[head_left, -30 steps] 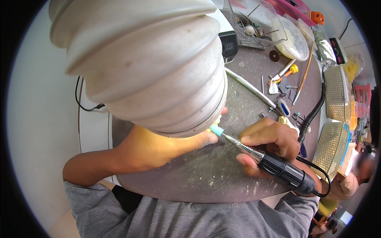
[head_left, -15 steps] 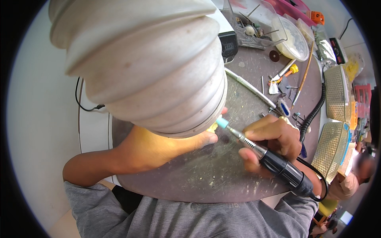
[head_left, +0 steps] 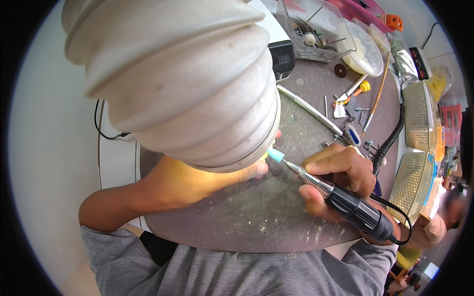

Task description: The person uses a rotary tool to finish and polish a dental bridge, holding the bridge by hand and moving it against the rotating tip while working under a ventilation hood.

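Note:
My left hand (head_left: 217,180) holds a small yellow piece (head_left: 264,155) just under the rim of a large white ribbed hood (head_left: 173,84), which hides most of the fingers and much of the piece. My right hand (head_left: 335,177) is closed around a black and silver rotary handpiece (head_left: 355,212) with a cord at its rear. A turquoise cone bit (head_left: 275,154) on its end is at the yellow piece; whether it touches, I cannot tell.
A grey worktop (head_left: 247,222) carries a long metal tool (head_left: 308,108), brushes and small bits. A clear box of bits (head_left: 316,34), a round lidded tub (head_left: 363,56) and mesh baskets (head_left: 412,182) line the back and right. Another person (head_left: 427,227) sits at far right.
The bit and my right hand have shifted slightly, first up and right, then a little down and left. My left hand has moved only slightly, still holding the yellow piece.

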`<state>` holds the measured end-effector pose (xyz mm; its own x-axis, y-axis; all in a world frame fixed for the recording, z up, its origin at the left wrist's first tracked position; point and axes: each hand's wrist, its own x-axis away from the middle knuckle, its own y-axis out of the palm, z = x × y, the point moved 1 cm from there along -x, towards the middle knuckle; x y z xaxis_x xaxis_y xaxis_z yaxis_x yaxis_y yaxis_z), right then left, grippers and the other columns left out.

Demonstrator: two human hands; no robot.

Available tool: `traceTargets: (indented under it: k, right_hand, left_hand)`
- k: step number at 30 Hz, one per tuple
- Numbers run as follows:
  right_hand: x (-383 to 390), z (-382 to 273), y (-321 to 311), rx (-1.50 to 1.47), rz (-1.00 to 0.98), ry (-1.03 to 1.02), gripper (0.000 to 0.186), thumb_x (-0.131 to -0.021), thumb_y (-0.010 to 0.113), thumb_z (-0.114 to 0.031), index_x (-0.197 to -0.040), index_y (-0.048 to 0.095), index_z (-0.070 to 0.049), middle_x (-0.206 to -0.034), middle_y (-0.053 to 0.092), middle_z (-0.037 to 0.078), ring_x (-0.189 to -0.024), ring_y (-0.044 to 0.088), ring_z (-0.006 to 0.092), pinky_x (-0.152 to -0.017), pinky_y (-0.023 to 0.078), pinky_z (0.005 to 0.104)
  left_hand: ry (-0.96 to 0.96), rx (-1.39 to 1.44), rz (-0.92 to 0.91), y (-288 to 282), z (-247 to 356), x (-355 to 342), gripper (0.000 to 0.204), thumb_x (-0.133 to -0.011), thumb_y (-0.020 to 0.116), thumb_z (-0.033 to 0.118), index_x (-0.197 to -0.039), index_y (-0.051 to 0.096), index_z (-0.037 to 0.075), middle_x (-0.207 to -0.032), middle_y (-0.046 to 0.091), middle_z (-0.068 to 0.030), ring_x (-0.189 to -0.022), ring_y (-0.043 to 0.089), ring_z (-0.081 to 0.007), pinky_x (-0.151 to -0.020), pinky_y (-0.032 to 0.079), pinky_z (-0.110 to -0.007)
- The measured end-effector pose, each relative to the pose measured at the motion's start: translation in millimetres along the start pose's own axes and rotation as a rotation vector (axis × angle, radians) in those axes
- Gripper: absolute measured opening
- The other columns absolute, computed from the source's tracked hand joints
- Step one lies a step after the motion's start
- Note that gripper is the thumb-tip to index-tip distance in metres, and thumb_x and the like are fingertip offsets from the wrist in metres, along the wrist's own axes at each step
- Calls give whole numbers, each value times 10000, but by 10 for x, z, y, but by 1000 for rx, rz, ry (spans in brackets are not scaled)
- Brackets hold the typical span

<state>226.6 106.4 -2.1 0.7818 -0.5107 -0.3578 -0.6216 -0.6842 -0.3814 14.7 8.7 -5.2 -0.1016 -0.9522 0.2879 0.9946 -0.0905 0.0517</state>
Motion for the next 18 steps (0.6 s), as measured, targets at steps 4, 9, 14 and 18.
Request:
traceTargets:
  k: [4, 9, 14, 18]
  right_hand:
    - [8, 9, -17, -1, -5, 1, 286, -698, 799, -42, -917, 620, 4, -778, 671, 125, -649, 671, 179, -545, 520, 246]
    - [15, 30, -22, 2, 15, 18, 300, -700, 804, -53, -928, 617, 2, -789, 670, 124, -650, 669, 172, -538, 515, 244]
    - [10, 20, -22, 1, -4, 11, 303, -701, 804, -52, -936, 620, 2, -787, 669, 119, -639, 661, 167, -521, 501, 237]
    - [4, 32, -14, -6, -21, -14, 305, -700, 807, -55, -937, 623, 0, -783, 668, 115, -630, 659, 166, -513, 494, 235]
  left_hand:
    - [-41, 15, -11, -12, 25, -14, 466, -848, 685, 17, -1275, 506, -39, -1056, 611, -56, -962, 576, -90, -846, 497, -222]
    - [-15, -4, -17, -7, 4, -13, 462, -840, 692, 6, -1265, 516, -39, -1039, 617, -55, -946, 580, -94, -840, 499, -221]
    - [23, -25, -15, -3, 0, -18, 456, -834, 697, -2, -1255, 526, -41, -1014, 619, -46, -934, 582, -90, -833, 499, -220]
    - [4, -34, -23, 3, 10, -11, 451, -838, 690, -8, -1258, 527, -34, -1000, 601, -38, -943, 578, -92, -850, 502, -223]
